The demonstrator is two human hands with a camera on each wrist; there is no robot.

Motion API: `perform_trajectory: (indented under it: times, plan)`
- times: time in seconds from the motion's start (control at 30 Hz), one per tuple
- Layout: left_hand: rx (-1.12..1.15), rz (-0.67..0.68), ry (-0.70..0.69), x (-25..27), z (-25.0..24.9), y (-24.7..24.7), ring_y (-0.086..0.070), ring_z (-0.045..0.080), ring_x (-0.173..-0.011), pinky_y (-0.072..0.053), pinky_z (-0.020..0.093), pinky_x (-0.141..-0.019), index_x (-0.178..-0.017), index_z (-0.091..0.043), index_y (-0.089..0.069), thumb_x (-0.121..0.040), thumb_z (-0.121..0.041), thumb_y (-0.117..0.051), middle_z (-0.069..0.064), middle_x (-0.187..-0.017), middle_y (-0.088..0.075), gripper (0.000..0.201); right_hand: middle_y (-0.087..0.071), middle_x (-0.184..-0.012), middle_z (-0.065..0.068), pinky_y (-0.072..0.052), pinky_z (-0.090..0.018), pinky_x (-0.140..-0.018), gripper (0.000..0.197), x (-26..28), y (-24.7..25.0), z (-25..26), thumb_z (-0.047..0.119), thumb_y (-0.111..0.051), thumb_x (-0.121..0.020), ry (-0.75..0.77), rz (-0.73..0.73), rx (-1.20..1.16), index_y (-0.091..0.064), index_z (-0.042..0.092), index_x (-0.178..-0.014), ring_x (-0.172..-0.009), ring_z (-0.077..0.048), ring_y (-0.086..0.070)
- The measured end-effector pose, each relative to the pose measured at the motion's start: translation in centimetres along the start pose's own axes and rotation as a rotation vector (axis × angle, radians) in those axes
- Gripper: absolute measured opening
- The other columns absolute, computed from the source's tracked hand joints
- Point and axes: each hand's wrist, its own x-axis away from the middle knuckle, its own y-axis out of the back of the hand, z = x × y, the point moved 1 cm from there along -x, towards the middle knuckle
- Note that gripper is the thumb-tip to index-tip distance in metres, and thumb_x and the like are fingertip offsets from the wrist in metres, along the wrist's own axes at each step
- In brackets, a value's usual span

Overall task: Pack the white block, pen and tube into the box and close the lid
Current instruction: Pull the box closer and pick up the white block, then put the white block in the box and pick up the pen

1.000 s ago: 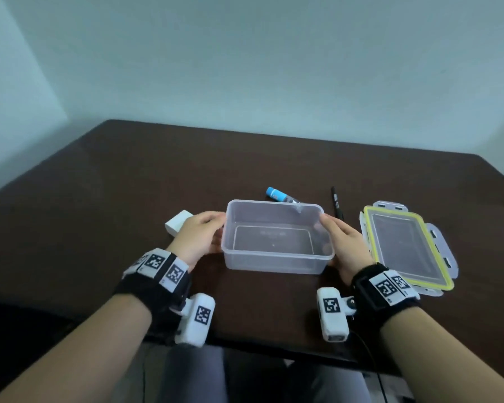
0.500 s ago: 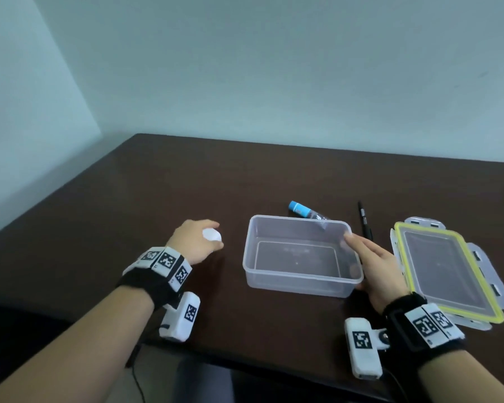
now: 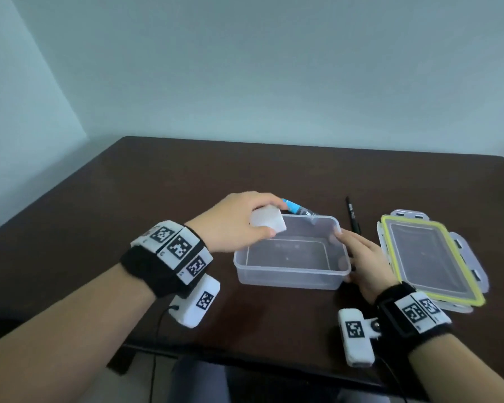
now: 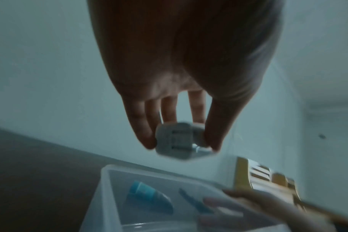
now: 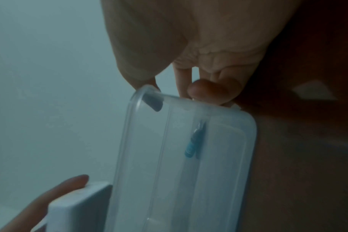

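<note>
My left hand (image 3: 269,225) pinches the white block (image 3: 266,221) between thumb and fingers, in the air over the far left corner of the clear box (image 3: 288,279). In the left wrist view the block (image 4: 175,139) hangs just above the box rim (image 4: 109,180). My right hand (image 3: 358,257) grips the box's right wall, with the thumb over the rim (image 5: 153,102). Nothing lies inside the box. The tube (image 3: 296,206) with its blue cap lies just behind the box. The black pen (image 3: 352,216) lies behind the right hand.
The lid (image 3: 428,254), clear with a yellow seal and open side clips, lies flat to the right of the box. The dark table (image 3: 99,228) reaches far back to a pale wall, and its front edge runs under my wrists.
My left hand let go of the box, took the white block off the table to its left, and lifted it rightward over the box. The right hand stayed on the box.
</note>
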Motion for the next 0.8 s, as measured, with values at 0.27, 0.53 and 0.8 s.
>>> perform_trajectory:
  times: [0.27, 0.53, 0.8]
  plan:
    - [-0.494, 0.423, 0.07, -3.6, 0.5, -4.0, -0.066, 0.022, -0.112, -0.056, 0.041, -0.093, -0.132, -0.037, -0.062, -0.088, -0.021, -0.071, -0.001, -0.134, -0.06, 0.048, -0.07, -0.083, -0.013, -0.033, -0.024, -0.037, 0.03, -0.2, 0.1, -0.1, 0.029, -0.064, -0.092, -0.018, -0.004, -0.009, -0.071, 0.018, -0.119, -0.052, -0.02, -0.051]
    - [-0.474, 0.382, 0.006, -4.1, 0.6, -5.3, -0.052, 0.021, -0.133, -0.05, 0.039, -0.101, -0.151, -0.035, -0.046, -0.091, -0.017, -0.066, 0.0, -0.148, -0.056, 0.066, -0.068, -0.08, -0.014, -0.034, -0.025, -0.037, 0.032, -0.6, 0.2, -0.4, 0.028, -0.063, -0.092, -0.012, 0.006, -0.012, -0.071, 0.015, -0.119, -0.048, -0.019, -0.049]
    - [0.01, -0.048, -0.025, -1.2, 2.4, -3.1, -0.052, 0.012, -0.137, -0.041, 0.035, -0.116, -0.139, -0.032, -0.062, -0.097, -0.024, -0.064, -0.01, -0.151, -0.054, 0.043, -0.071, -0.087, -0.012, -0.036, -0.027, -0.039, 0.038, -0.1, 0.7, -0.8, 0.033, -0.064, -0.093, -0.009, 0.055, -0.077, -0.065, 0.013, -0.125, -0.052, -0.021, -0.051]
